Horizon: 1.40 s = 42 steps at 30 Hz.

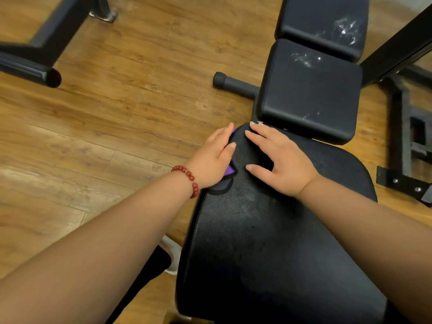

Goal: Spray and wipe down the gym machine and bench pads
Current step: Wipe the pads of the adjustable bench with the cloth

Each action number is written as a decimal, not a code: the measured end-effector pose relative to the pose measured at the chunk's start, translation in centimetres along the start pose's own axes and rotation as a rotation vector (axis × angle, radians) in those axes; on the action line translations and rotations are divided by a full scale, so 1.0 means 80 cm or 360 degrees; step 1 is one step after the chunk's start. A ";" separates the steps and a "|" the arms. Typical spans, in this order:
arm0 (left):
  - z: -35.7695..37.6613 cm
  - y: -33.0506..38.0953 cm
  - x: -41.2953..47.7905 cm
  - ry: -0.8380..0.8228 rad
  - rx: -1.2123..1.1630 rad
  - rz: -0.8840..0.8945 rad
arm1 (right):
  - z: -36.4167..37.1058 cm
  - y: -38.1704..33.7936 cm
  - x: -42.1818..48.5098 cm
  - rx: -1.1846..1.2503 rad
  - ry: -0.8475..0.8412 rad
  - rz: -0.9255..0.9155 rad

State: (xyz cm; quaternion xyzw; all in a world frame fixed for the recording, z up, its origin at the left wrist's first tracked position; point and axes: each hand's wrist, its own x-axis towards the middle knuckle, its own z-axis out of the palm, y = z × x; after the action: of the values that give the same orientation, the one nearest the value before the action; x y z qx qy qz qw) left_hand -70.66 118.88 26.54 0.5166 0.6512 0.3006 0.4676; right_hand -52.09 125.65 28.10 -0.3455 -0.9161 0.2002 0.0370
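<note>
A black bench runs up the right half of the view. Its large near pad (268, 242) has a pebbled surface. Beyond it lie a square middle pad (311, 97) and a far pad (325, 22), both flecked with white spray droplets. My left hand (215, 157) presses a purple cloth (230, 170) flat against the near pad's upper left edge, fingers straight; most of the cloth is hidden under the palm. My right hand (278, 160) rests flat on top of the same pad, fingers spread, holding nothing. No spray bottle is in view.
A black foot bar with a rubber end cap (224, 81) sticks out left from under the bench. Another machine's black frame (30, 54) crosses the upper left. Steel frame legs and brackets (402, 146) stand at the right. The floor is wood planks (105, 125); my white shoe (171, 253) shows below.
</note>
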 end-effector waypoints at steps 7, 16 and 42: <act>0.004 -0.012 0.000 0.0056 -0.0321 -0.0015 | 0.011 0.007 0.003 -0.0094 0.0087 -0.0088; 0.001 -0.029 0.016 -0.0002 -0.0714 -0.0215 | 0.012 0.009 0.005 -0.0121 0.0073 -0.0091; -0.006 -0.011 0.042 -0.0062 -0.0292 0.0180 | 0.016 0.008 0.004 -0.0127 0.0215 0.0044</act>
State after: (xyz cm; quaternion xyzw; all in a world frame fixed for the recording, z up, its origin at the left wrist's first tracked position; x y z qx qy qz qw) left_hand -71.56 121.90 24.98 0.5133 0.5815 0.3749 0.5079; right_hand -52.18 125.88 26.67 -0.3721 -0.9138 0.1403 0.0822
